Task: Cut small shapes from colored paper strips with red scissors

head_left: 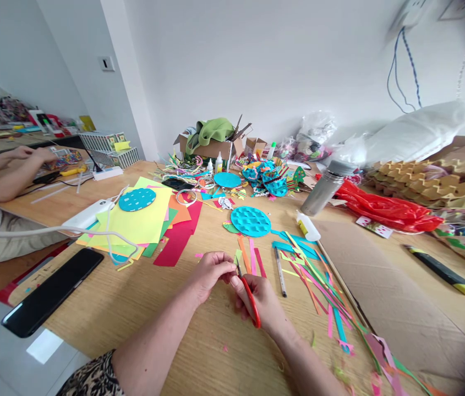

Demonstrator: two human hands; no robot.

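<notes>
"One cardboard box (223, 148) was noted; what was in it?"

"Green cloth (215, 131), with thin dark sticks (238, 127)."

"How many round blue discs (251, 221) were counted?"

"Three; the nearest was dimpled."

"And the hands?"

"The right hand (266, 302) was closed around red-handled scissors (251, 300), near the paper strips (252, 254); the left hand (211, 274) had thumb and forefinger pinched together beside the blades. What they held could not be told."

Red-handled scissors (252, 302), lime-green paper strip (238, 255), yellow sheet (145, 224), white-flecked blue disc (137, 199), black-and-tan patterned sleeve (92, 377)
</notes>
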